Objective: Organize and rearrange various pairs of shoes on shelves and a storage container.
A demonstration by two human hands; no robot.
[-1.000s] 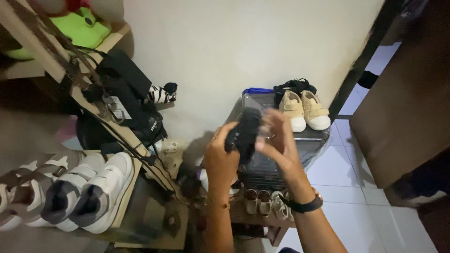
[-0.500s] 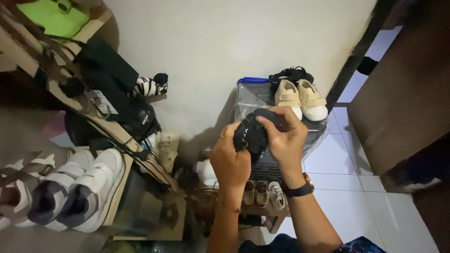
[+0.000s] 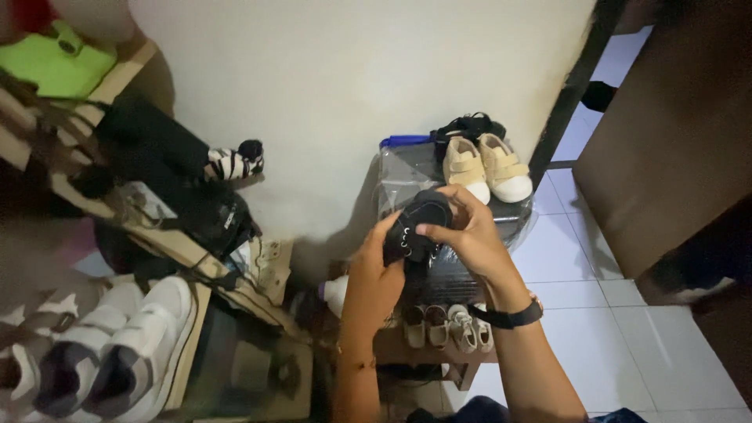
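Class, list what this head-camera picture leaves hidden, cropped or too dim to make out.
- Black shoe: far side covered by the left hand and right hand.
- White high-top sneakers: cut off by the left edge.
- Tiny shoes on the low shelf: too small and dim for detail.

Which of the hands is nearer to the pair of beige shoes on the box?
Right. The right hand is just below the beige shoes, holding the black shoe; the left hand is lower and further left.

We see a matt black cloth shoe (image 3: 419,223), cream canvas shoes (image 3: 486,166) on a glossy clear plastic box (image 3: 399,176), smooth white floor tiles (image 3: 627,352), and a bare wooden shelf (image 3: 188,345)
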